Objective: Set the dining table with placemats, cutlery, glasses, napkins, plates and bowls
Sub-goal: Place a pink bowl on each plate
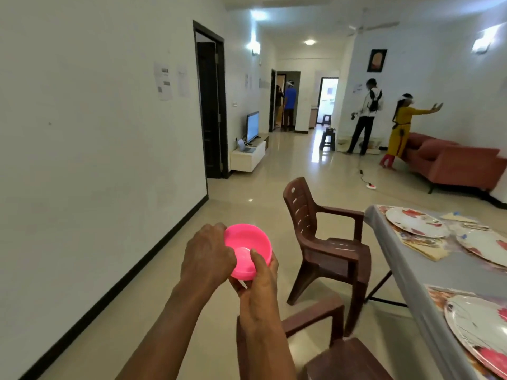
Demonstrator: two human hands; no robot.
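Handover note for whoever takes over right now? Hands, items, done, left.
Hands: left hand and right hand both have a grip on the pink bowl, held over the floor, left of the table.
Done: three plates on placemats, a napkin beside the far one; some cutlery seems laid.
Left: set the bowl down. No bowls or glasses on the visible part of the table.

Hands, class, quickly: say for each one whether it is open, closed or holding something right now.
Left hand: holding the pink bowl by its rim.
Right hand: holding the same pink bowl, thumb over its rim.
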